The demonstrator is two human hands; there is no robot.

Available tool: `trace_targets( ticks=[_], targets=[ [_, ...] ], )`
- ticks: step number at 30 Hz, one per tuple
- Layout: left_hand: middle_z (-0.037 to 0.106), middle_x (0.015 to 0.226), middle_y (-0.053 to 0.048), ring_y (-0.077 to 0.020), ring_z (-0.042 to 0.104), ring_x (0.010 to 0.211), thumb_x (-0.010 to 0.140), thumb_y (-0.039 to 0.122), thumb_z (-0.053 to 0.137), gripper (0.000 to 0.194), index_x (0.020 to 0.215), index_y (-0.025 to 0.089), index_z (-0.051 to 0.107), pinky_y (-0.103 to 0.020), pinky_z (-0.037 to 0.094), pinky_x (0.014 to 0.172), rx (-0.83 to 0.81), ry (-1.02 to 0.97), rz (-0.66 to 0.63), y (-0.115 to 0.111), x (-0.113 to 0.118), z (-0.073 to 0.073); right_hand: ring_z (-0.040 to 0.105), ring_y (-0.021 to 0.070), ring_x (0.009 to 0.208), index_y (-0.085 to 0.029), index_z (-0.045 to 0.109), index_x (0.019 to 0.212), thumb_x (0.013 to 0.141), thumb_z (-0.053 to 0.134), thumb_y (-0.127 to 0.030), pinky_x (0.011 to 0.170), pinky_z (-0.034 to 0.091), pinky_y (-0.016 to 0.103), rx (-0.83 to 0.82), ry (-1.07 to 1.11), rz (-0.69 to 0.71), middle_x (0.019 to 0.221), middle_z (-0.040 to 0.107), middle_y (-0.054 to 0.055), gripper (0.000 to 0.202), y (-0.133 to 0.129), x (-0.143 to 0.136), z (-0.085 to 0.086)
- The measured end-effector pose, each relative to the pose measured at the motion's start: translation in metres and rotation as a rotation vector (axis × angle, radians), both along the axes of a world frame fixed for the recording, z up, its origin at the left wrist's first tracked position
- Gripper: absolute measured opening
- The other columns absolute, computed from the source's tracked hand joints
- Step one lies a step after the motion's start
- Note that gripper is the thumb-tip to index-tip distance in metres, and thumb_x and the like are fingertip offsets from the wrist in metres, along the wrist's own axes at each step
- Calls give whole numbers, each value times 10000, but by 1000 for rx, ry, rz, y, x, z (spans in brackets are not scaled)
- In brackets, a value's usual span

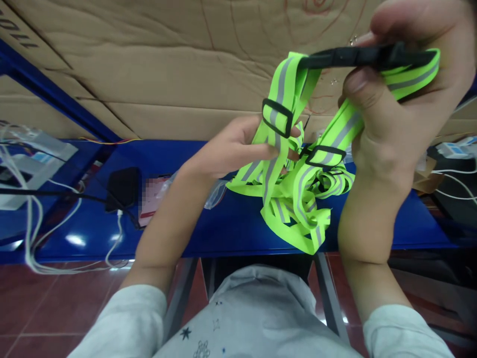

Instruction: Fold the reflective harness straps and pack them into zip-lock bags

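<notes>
Straps [294,186]: neon green with grey stripe, several lengths, looped and tangled, hanging from the hands over the blue table [223,226]. Buckle [346,57]: black, at the straps' upper end. Sliders [278,118]: two, black, rectangular, one on each hanging side.
Right hand [395,84]: raised, grip closed on the buckle and upper straps, thumb in front. Left hand [257,146]: lower, grip partly closed around the straps below one slider; some fingertips hidden behind them.
Black box [122,189]: on the table, left, beside a cable.
</notes>
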State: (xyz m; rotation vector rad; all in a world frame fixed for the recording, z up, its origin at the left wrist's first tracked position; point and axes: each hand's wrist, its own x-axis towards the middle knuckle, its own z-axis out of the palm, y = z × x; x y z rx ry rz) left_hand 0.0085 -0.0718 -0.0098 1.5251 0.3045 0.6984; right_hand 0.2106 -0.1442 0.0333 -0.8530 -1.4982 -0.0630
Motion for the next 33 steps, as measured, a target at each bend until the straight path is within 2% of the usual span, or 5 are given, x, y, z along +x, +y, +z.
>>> trace_targets(
  ticks=[8, 14, 18, 23, 33],
  targets=[
    [779, 822, -85, -261, 780, 680, 842, 364, 853, 311, 1062, 160, 767, -383, 669, 671, -101, 38, -69, 0, 4, -3, 706, 231, 1194, -447, 779, 1065, 882, 775, -485, 1099, 550, 256, -149, -118, -148, 1182, 747, -88, 187, -8, 0, 4],
    [772, 1219, -141, -362, 771, 1097, 855, 285, 841, 436, 1272, 194, 750, -443, 689, 858, -86, 153, -369, 13, -19, 5, 727, 245, 1165, -425, 810, 1026, 884, 789, -441, 1065, 582, 313, -199, -94, 34, 1144, 781, -66, 144, -7, -1, 6],
    [785, 1184, -72, -373, 705, 1232, 734, 251, 918, 420, 1135, 219, 798, -474, 629, 1007, 65, 140, -232, 12, -15, 3, 724, 261, 1160, -376, 812, 1035, 885, 802, -365, 1081, 587, 364, -196, -80, 60, 1131, 790, -60, 151, -7, -8, 3],
    [772, 1183, -1, -328, 647, 1326, 768, 464, 894, 416, 1129, 283, 797, -448, 524, 1141, 224, -112, -107, 11, 5, -14, 725, 280, 1134, -345, 797, 1062, 900, 781, -327, 1056, 588, 429, -56, -148, 85, 1096, 789, -64, 164, -1, -9, -2],
    [770, 1057, -25, -280, 697, 1213, 714, 293, 924, 297, 957, 206, 777, -409, 550, 1070, -57, -133, 77, -4, 28, -23, 608, 266, 1361, -403, 712, 1239, 862, 804, -272, 1151, 540, 425, -281, -43, 314, 1388, 671, -79, 410, 7, -5, -5]
  ],
)
